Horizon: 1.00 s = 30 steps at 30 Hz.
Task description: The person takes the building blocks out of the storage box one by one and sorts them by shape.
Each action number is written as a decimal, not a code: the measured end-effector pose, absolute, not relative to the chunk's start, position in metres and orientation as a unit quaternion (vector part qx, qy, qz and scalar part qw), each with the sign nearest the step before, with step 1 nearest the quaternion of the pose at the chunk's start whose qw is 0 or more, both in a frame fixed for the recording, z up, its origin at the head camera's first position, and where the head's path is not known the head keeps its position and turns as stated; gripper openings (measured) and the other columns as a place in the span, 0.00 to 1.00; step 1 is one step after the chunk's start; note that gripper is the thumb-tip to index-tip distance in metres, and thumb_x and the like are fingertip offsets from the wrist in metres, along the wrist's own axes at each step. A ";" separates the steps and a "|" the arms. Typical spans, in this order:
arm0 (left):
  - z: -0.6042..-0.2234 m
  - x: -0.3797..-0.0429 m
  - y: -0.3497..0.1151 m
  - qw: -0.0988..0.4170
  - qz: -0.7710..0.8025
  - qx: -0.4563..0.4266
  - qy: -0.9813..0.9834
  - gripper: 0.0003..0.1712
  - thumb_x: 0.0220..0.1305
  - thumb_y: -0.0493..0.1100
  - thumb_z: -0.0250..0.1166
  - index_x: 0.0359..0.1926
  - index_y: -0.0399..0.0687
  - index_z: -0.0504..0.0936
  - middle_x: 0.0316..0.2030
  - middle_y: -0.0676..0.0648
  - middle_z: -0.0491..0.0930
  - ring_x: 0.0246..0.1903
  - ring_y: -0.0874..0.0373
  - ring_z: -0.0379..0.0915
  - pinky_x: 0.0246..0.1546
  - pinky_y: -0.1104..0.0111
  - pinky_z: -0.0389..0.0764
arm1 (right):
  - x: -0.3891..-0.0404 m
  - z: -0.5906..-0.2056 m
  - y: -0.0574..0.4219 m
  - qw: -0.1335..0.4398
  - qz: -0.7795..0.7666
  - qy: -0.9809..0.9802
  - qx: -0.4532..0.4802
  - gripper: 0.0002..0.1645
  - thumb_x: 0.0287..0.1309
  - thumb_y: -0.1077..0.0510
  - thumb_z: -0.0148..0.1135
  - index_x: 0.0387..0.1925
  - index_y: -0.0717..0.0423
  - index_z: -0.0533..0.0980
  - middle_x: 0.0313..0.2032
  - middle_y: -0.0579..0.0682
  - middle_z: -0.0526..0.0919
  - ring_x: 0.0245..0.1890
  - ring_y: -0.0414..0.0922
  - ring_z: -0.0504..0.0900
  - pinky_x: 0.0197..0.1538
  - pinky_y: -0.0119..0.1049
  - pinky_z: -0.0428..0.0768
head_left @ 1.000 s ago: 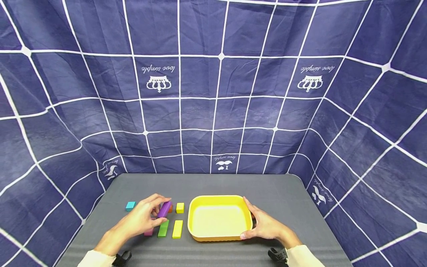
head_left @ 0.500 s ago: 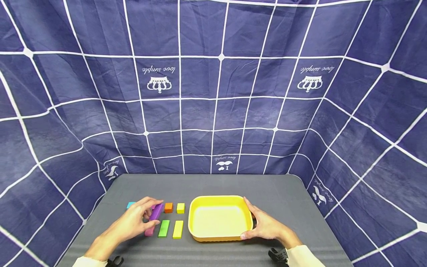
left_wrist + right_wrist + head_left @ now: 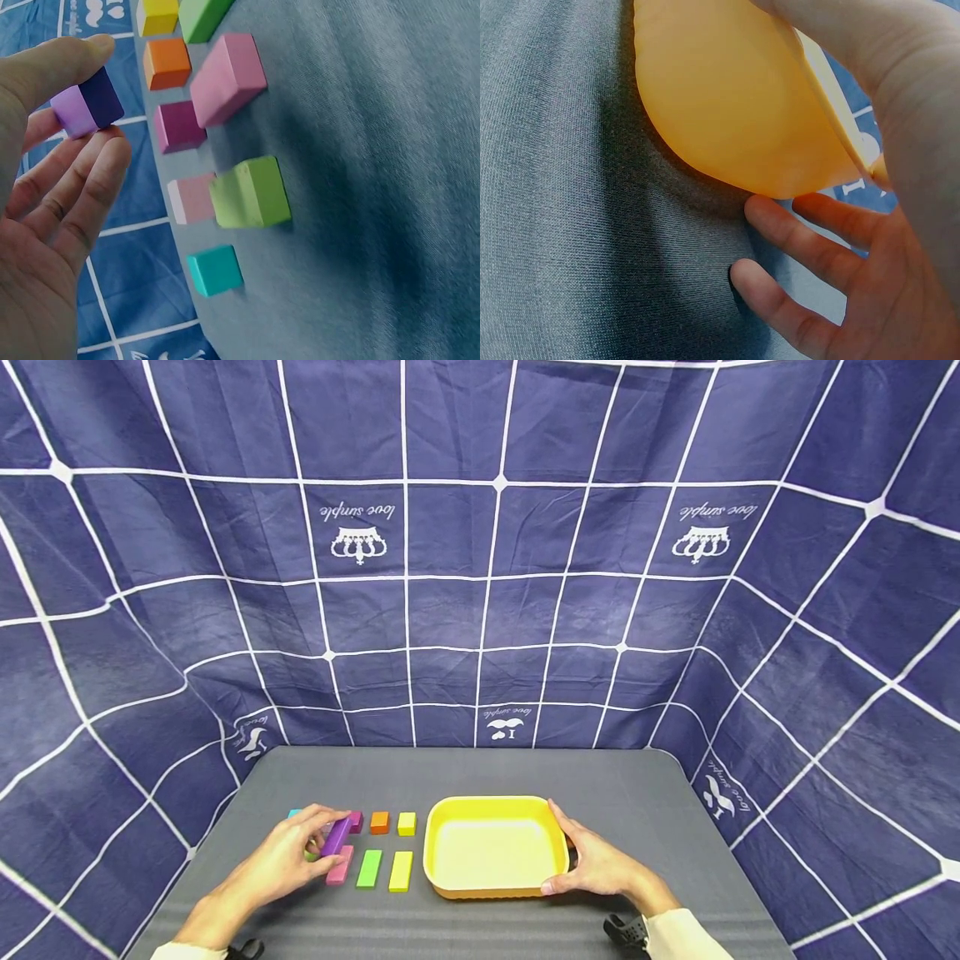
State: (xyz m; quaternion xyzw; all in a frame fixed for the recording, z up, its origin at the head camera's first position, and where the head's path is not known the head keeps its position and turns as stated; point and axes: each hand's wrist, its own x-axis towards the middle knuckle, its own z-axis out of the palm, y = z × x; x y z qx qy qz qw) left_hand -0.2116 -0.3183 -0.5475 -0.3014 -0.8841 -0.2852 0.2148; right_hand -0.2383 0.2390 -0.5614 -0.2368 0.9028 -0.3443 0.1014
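In the head view my left hand [image 3: 273,858] pinches a purple block [image 3: 337,837] by its ends, between thumb and fingers, held up over the left part of the table. The left wrist view shows that purple block [image 3: 88,103] end-on at the fingertips. Below it lie a long pink block [image 3: 229,79], a lime green block [image 3: 251,193], a pale pink cube [image 3: 192,199] and a teal cube [image 3: 215,270]. My right hand [image 3: 596,862] grips the right end of a yellow tray [image 3: 495,856], thumb at the near corner and fingers at the far one. No block shows inside the tray.
Left of the tray stand a green block [image 3: 369,869] and a long yellow block [image 3: 401,871]. Behind them is a row with a magenta cube [image 3: 356,822], an orange cube [image 3: 379,823] and a yellow cube [image 3: 407,824]. A blue checked cloth [image 3: 450,610] hangs behind the grey table [image 3: 600,785].
My left hand has moved left with the purple block, away from the tray. The orange and magenta cubes and the long pink block now show more fully. The right hand and tray stay put.
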 end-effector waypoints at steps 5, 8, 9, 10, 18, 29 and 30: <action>-0.553 -0.211 -0.330 0.230 -0.267 -0.286 -0.891 0.42 0.45 0.34 0.95 0.63 0.42 0.90 0.47 0.51 0.88 0.33 0.74 0.78 0.32 0.76 0.83 | -0.238 -0.561 0.239 0.101 -0.346 0.902 -0.238 0.90 0.50 0.38 0.96 0.96 0.61 0.45 0.84 0.69 0.71 0.80 0.62 0.77 0.84 0.57 0.77; -0.556 -0.209 -0.337 0.237 -0.262 -0.281 -0.892 0.44 0.41 0.33 0.96 0.63 0.41 0.90 0.44 0.53 0.86 0.33 0.73 0.76 0.32 0.78 0.80 | -0.238 -0.562 0.239 0.101 -0.349 0.901 -0.238 0.90 0.51 0.38 0.96 0.95 0.62 0.45 0.84 0.70 0.71 0.80 0.62 0.77 0.83 0.55 0.77; -0.558 -0.209 -0.339 0.238 -0.260 -0.278 -0.894 0.44 0.41 0.34 0.96 0.63 0.41 0.90 0.43 0.54 0.85 0.32 0.74 0.76 0.32 0.79 0.80 | -0.238 -0.562 0.239 0.100 -0.348 0.901 -0.238 0.90 0.51 0.38 0.96 0.96 0.62 0.45 0.84 0.70 0.71 0.79 0.62 0.77 0.83 0.54 0.77; -0.558 -0.208 -0.341 0.239 -0.257 -0.275 -0.895 0.44 0.41 0.34 0.96 0.63 0.41 0.90 0.43 0.54 0.84 0.32 0.75 0.75 0.32 0.79 0.80 | -0.238 -0.562 0.239 0.100 -0.348 0.901 -0.238 0.90 0.51 0.38 0.96 0.96 0.61 0.45 0.84 0.70 0.71 0.80 0.62 0.77 0.83 0.54 0.77; -0.565 -0.207 -0.360 0.242 -0.259 -0.248 -0.902 0.42 0.42 0.35 0.96 0.61 0.38 0.91 0.42 0.52 0.84 0.30 0.77 0.75 0.30 0.80 0.79 | -0.239 -0.563 0.239 0.099 -0.351 0.900 -0.239 0.90 0.50 0.39 0.96 0.96 0.58 0.45 0.84 0.70 0.72 0.78 0.61 0.78 0.82 0.52 0.78; -0.578 -0.205 -0.384 0.244 -0.256 -0.215 -0.910 0.43 0.40 0.34 0.96 0.61 0.39 0.91 0.42 0.50 0.86 0.30 0.77 0.74 0.29 0.82 0.74 | -0.241 -0.565 0.240 0.099 -0.372 0.887 -0.257 0.89 0.52 0.42 0.96 0.95 0.63 0.44 0.78 0.67 0.76 0.67 0.51 0.82 0.70 0.32 0.81; -0.580 -0.205 -0.386 0.248 -0.251 -0.212 -0.911 0.43 0.40 0.35 0.96 0.61 0.40 0.91 0.42 0.50 0.86 0.30 0.77 0.74 0.29 0.82 0.73 | -0.241 -0.565 0.240 0.098 -0.372 0.887 -0.256 0.89 0.52 0.42 0.96 0.95 0.63 0.44 0.79 0.68 0.76 0.68 0.52 0.82 0.70 0.32 0.81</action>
